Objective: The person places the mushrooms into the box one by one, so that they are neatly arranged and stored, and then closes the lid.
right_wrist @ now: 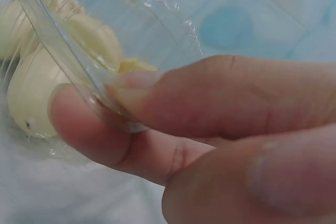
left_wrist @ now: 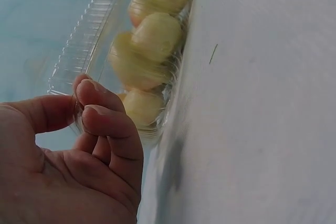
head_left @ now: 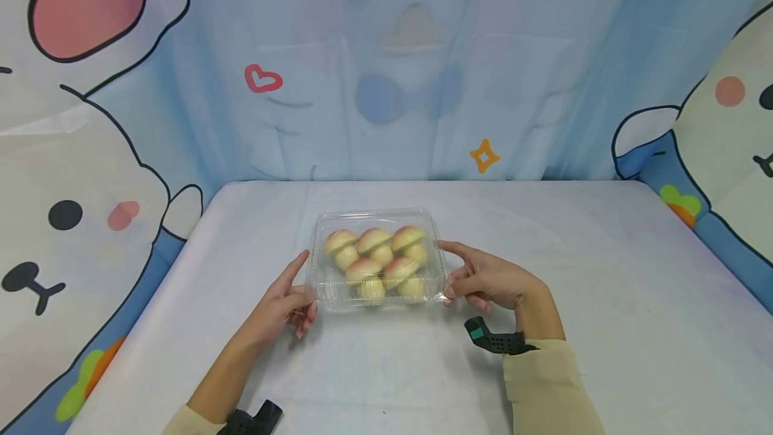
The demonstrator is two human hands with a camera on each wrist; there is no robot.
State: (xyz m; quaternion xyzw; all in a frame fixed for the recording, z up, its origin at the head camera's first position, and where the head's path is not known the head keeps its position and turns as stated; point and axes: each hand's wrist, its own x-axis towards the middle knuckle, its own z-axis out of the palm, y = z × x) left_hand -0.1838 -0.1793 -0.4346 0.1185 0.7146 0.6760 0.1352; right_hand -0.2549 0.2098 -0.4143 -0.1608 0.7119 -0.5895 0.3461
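Observation:
A clear plastic clamshell box [head_left: 335, 221], lid down, lies on the white-covered table. Through it show several mushroom-shaped pieces [head_left: 373, 240], pale yellow with pinkish tops; whether they are food or models I cannot tell. My left hand [head_left: 282, 302] pinches the rim at the box's near left corner between thumb and fingers, its index finger stretched along the side. At the near right corner my right hand [head_left: 492, 278] pinches the rim the same way, with its index finger against the right side. The right wrist view shows the plastic lip [right_wrist: 58, 38] between thumb and fingertip.
The white tablecloth [head_left: 604, 274] spreads around the box on all sides. Behind the table hangs a light blue curtain [head_left: 519, 86] with cartoon prints. Black wrist straps sit on the left wrist [head_left: 250, 419] and right wrist [head_left: 498, 341].

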